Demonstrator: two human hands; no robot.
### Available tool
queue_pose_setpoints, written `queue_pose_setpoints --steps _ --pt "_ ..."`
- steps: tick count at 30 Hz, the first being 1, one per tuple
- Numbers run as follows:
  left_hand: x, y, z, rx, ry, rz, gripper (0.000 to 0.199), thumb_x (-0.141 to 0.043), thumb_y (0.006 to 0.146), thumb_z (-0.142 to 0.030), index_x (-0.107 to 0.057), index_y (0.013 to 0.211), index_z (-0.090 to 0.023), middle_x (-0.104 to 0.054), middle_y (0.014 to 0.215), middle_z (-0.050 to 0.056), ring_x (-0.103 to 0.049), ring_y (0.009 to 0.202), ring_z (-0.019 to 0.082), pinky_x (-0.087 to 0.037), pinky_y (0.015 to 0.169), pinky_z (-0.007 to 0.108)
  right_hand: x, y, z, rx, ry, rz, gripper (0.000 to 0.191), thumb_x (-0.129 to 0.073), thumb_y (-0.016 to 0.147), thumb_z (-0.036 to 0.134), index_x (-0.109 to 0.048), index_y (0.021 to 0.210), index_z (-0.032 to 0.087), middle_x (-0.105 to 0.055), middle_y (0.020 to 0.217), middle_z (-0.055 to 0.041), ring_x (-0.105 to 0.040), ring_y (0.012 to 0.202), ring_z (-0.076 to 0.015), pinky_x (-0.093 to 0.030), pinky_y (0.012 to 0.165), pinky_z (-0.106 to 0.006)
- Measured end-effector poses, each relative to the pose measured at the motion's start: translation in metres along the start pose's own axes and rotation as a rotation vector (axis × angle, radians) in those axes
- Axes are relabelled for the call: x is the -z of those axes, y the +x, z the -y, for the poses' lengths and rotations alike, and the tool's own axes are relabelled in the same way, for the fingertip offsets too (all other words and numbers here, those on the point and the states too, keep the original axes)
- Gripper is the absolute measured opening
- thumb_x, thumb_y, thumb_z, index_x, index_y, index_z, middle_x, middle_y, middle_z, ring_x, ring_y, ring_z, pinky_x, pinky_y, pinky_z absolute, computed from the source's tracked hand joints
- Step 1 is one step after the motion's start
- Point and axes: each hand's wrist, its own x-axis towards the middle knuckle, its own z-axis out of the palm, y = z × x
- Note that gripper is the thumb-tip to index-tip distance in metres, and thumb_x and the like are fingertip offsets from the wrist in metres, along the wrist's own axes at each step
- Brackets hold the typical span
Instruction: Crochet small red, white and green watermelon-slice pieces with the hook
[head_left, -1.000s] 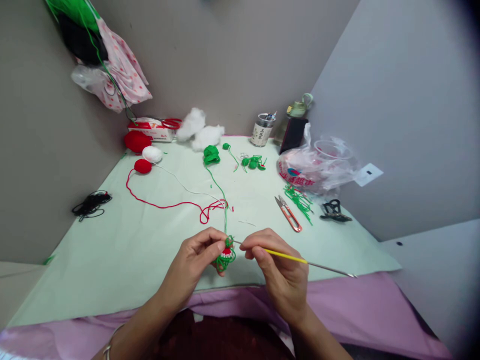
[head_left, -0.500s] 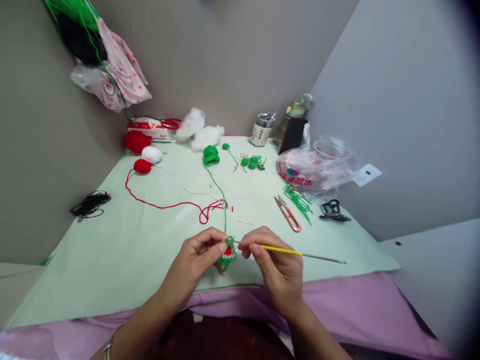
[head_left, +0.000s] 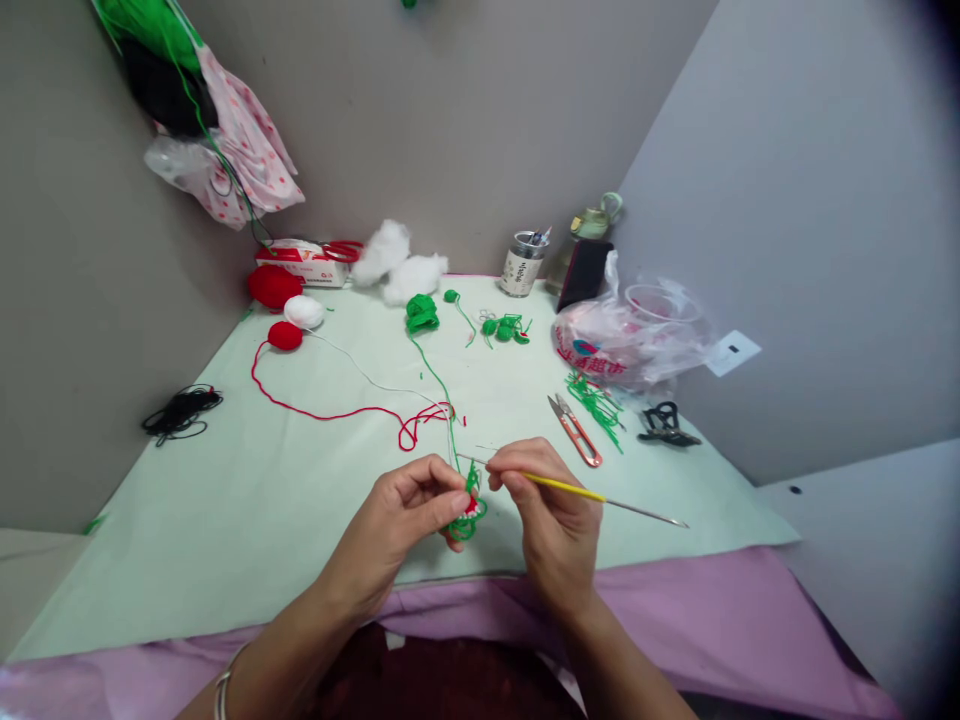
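The left hand's (head_left: 412,515) fingers cover part of the small green, red and white crochet piece (head_left: 469,512) pinched near the table's front edge, while the right hand (head_left: 551,510) pinches a yellow-handled crochet hook (head_left: 566,487), its working tip too fine to make out clearly. Against the earlier frame, the hook's tip has come up off the piece's green top. Red Chinese characters mark the plastic bag (head_left: 637,335), some lost in its folds.
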Motion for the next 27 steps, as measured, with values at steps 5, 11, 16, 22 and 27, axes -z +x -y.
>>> queue_pose_setpoints --steps 5,11,16,22,27 --pt "-0.002 0.0 0.004 -0.018 -0.016 -0.038 0.017 -0.087 0.083 -0.031 -0.075 0.089 -0.019 -0.068 0.08 0.0 -0.061 0.073 0.013 -0.057 0.066 0.025 -0.002 -0.002 -0.002 -0.056 0.075 0.009 0.022 -0.066 0.1 0.014 -0.082 0.103 0.029 -0.074 0.082 0.0008 -0.066 0.075 -0.0136 -0.053 0.069 -0.026" --pt "-0.004 0.006 0.003 -0.108 0.043 -0.068 0.023 -0.09 0.079 -0.022 -0.074 0.096 -0.022 -0.07 0.093 -0.001 -0.065 0.087 0.014 -0.058 0.077 0.024 0.003 -0.001 0.002 -0.093 0.036 0.093 0.019 -0.071 0.097 0.015 -0.081 0.103 0.03 -0.077 0.093 -0.0015 -0.069 0.086 -0.0154 -0.055 0.074 -0.026" --pt "-0.007 0.013 -0.007 -0.137 0.115 -0.044 0.025 -0.087 0.079 -0.02 -0.071 0.097 -0.021 -0.07 0.094 0.0 -0.067 0.089 0.016 -0.058 0.08 0.027 0.006 0.002 0.007 -0.14 0.026 0.059 0.013 -0.077 0.092 0.016 -0.08 0.096 0.028 -0.075 0.092 -0.0012 -0.069 0.086 -0.0158 -0.055 0.074 -0.026" --pt "0.009 0.018 -0.022 -0.161 0.302 -0.114 0.013 -0.08 0.085 -0.025 -0.072 0.094 -0.021 -0.066 0.084 -0.003 -0.067 0.072 0.013 -0.056 0.073 0.026 0.015 0.009 -0.001 -0.275 0.189 -0.15 0.006 -0.085 0.085 0.023 -0.081 0.088 0.027 -0.075 0.086 0.0004 -0.069 0.076 -0.0134 -0.056 0.068 -0.024" --pt "0.033 0.022 -0.032 -0.27 0.4 -0.261 0.013 -0.079 0.086 -0.03 -0.072 0.096 -0.023 -0.067 0.087 -0.003 -0.066 0.072 0.013 -0.054 0.073 0.026 0.022 0.019 -0.002 -0.396 0.399 -0.198 0.016 -0.093 0.074 0.03 -0.08 0.081 0.025 -0.072 0.079 0.0012 -0.066 0.068 -0.0121 -0.056 0.063 -0.023"
